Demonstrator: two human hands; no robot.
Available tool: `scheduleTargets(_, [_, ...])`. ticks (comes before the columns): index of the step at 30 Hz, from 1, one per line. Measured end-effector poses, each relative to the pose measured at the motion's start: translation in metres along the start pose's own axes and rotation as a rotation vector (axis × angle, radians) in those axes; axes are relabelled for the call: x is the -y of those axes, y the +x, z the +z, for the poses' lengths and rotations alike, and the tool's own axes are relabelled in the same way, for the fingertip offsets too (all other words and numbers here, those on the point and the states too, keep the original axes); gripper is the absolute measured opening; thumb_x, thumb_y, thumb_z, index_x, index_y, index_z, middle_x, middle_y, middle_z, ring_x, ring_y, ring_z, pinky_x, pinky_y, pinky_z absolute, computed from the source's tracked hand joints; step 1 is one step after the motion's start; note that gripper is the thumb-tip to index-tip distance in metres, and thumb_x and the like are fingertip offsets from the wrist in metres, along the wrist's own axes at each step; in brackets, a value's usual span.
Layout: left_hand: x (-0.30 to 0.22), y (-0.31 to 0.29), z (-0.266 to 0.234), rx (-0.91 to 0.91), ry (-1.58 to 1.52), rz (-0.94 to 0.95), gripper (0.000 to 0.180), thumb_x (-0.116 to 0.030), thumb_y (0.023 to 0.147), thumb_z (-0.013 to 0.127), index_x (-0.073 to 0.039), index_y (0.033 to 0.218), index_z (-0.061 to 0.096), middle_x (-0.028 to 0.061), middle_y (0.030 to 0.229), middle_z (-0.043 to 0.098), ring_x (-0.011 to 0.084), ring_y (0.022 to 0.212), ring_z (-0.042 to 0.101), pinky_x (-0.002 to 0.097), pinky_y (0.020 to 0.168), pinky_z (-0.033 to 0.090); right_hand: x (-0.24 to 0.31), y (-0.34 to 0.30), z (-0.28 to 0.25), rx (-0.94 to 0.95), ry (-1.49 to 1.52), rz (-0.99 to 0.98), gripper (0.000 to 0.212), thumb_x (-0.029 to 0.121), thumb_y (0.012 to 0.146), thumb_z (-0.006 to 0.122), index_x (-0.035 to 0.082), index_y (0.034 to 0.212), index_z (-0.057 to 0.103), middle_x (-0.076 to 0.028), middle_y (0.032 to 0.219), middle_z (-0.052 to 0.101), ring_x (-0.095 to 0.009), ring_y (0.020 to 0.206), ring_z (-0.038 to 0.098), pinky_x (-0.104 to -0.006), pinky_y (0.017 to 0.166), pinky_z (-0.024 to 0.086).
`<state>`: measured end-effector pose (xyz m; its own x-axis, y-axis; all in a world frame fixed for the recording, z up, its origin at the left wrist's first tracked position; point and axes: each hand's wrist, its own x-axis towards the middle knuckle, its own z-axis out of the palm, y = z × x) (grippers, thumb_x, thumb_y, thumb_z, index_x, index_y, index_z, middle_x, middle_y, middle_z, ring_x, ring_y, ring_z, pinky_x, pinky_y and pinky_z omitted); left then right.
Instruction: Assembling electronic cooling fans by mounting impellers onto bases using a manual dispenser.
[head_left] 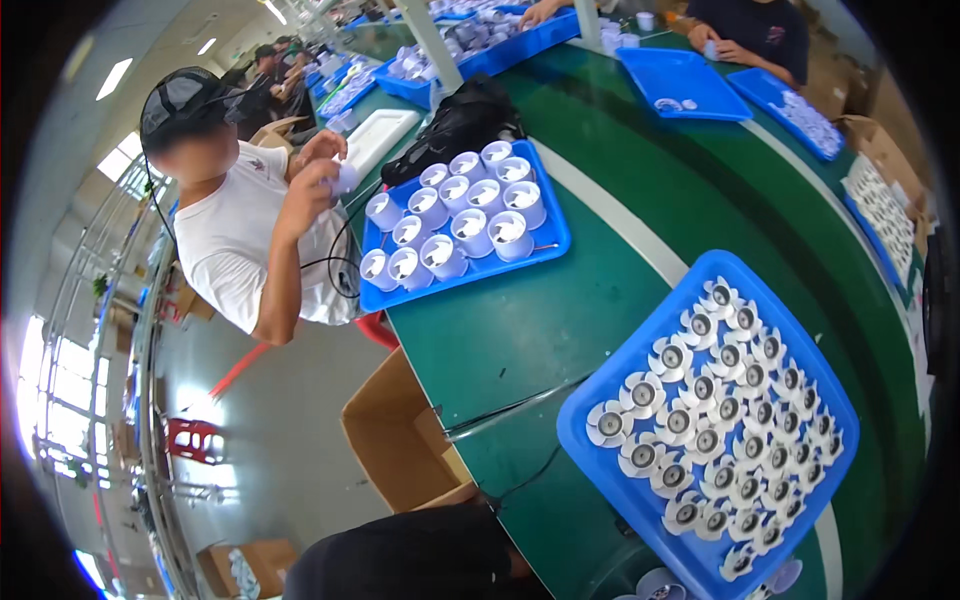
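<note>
Neither of my hands shows; only a stretch of dark cloth [410,555] on my own body comes in at the lower edge, with a sliver of skin beside it. Nearest to me on the right, a blue tray [590,425] holds rows of small white fan blades [706,440] with dark round hubs. Several pale purple cups with white pieces inside, such as one cup [510,237], stand upright in another blue tray [430,297] further off. Below the fan-blade tray, more cup-like parts [660,585] are partly cut off by the frame.
A co-worker in a white shirt [235,235] handles a pale cup at the left. An open cardboard box [395,430] stands below the green table's edge. A black bag [460,125] lies behind the cup tray. Other people work around blue trays [685,85] across the green belt [640,150].
</note>
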<state>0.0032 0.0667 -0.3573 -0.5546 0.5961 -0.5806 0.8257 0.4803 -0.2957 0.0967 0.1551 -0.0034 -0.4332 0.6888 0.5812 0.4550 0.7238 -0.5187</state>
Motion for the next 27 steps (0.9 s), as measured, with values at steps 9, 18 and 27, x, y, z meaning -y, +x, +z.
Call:
scheduleTargets(9, [0.002, -0.034, 0.007, -0.064, -0.221, 0.063, 0.040, -0.039, 0.090, 0.058, -0.010, 0.117, 0.063, 0.0121, 0.120, 0.063, 0.0290, 0.109, 0.061, 0.0437, 0.091, 0.050, 0.004, -0.016, -0.028, 0.068, 0.073, 0.079, 0.057, 0.042, 0.104, 0.044, -0.005, 0.136, 0.047, -0.025, 0.133, 0.050, -0.040, 0.116, 0.052, -0.0508, 0.099, 0.042])
scheduleTargets(18, [0.016, -0.108, 0.060, -0.126, -0.377, 0.160, 0.035, -0.035, 0.090, 0.057, -0.009, 0.113, 0.063, 0.0134, 0.117, 0.064, 0.0296, 0.106, 0.061, 0.0441, 0.089, 0.050, 0.017, -0.094, -0.067, 0.105, 0.133, 0.228, 0.061, 0.044, 0.103, 0.044, -0.005, 0.139, 0.042, -0.026, 0.136, 0.047, -0.040, 0.119, 0.050, -0.0511, 0.100, 0.041])
scheduleTargets(27, [0.037, -0.080, 0.018, -0.222, -0.623, 0.215, 0.031, -0.032, 0.091, 0.056, -0.008, 0.109, 0.064, 0.0147, 0.113, 0.064, 0.0302, 0.103, 0.062, 0.0445, 0.088, 0.050, 0.014, -0.023, -0.049, 0.181, 0.179, 0.286, 0.065, 0.045, 0.103, 0.044, -0.006, 0.143, 0.038, -0.027, 0.139, 0.044, -0.040, 0.122, 0.048, -0.0514, 0.102, 0.040])
